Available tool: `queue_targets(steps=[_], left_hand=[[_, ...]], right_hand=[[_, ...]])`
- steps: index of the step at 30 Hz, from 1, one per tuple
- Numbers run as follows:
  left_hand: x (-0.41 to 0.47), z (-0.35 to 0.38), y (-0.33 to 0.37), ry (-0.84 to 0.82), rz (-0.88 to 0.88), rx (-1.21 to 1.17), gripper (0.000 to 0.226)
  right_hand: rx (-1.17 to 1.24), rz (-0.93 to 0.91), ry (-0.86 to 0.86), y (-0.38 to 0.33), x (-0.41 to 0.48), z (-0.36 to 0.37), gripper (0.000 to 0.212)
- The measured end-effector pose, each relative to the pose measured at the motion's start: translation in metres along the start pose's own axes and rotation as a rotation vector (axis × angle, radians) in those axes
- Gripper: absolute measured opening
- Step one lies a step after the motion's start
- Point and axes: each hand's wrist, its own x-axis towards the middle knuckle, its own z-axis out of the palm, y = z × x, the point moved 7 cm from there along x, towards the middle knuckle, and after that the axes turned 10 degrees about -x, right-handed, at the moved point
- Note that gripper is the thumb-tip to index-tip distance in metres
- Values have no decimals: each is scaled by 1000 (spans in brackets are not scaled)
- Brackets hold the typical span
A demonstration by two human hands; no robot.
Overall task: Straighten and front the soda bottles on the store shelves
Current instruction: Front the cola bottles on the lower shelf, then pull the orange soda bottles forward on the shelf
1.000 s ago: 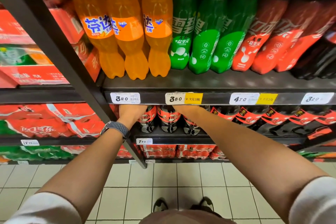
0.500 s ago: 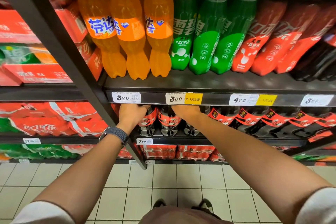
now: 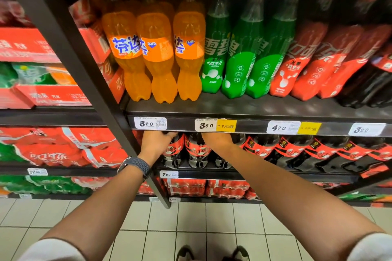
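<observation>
Both arms reach under the shelf edge (image 3: 254, 127) to a row of dark cola bottles with red-and-black labels. My left hand (image 3: 156, 143), a watch on its wrist, is wrapped over the top of the leftmost cola bottle (image 3: 175, 150). My right hand (image 3: 216, 139) grips the top of another cola bottle (image 3: 221, 162), two places to the right. One cola bottle (image 3: 196, 150) stands untouched between them. The fingertips are hidden under the shelf edge. Above stand orange Fanta bottles (image 3: 158, 57), green Sprite bottles (image 3: 239, 59) and red cola bottles (image 3: 297, 63).
A dark slanted upright post (image 3: 89, 82) divides this bay from red soda cartons (image 3: 51, 95) and shrink-wrapped packs (image 3: 63, 150) on the left. More dark cola bottles (image 3: 318, 152) run off to the right. Packs (image 3: 207, 188) fill the bottom shelf. White floor tiles (image 3: 161, 229) lie below.
The view has tilted up, showing more of the upper shelves. Both hands have come slightly toward me at the shelf front, still on the cola bottle tops.
</observation>
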Motion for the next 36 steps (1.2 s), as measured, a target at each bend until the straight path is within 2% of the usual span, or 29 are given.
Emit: queue_targets(steps=[3, 8, 11, 13, 14, 17, 19, 24, 28, 30, 32, 33, 36], left_hand=[[-3, 0, 4, -24, 33, -29, 38], [-20, -6, 17, -15, 47, -109, 42], [-44, -23, 31, 52, 73, -74, 39], [-59, -31, 44, -13, 72, 28, 37], [-64, -34, 50, -88, 44, 110, 34], [-71, -49, 73, -303, -45, 286, 52], [-68, -66, 111, -324, 38, 279, 47], [-51, -115, 213, -128, 377, 197, 31], [-46, -143, 260, 147, 709, 468, 33], [-44, -148, 273, 231, 811, 626, 30], [-38, -148, 282, 250, 841, 760, 19], [-33, -147, 286, 234, 839, 810, 17], [-13, -140, 292, 135, 740, 861, 32]], right_hand=[[54, -42, 79, -9, 6, 2, 29], [437, 124, 101, 7, -20, 2, 42], [401, 43, 81, 3, -53, 0, 55], [305, -92, 140, -4, -77, -11, 63], [284, -150, 144, -6, -86, -19, 60], [307, -259, 112, -10, -99, -60, 36], [341, -262, 205, -4, -96, -102, 36], [381, -268, 578, 15, -82, -217, 30], [259, -286, 823, 26, -84, -279, 34], [133, -240, 913, 30, -87, -297, 28], [-7, -168, 898, 32, -80, -306, 21], [-58, -126, 851, 34, -74, -308, 27], [-74, -65, 654, 35, -49, -308, 41]])
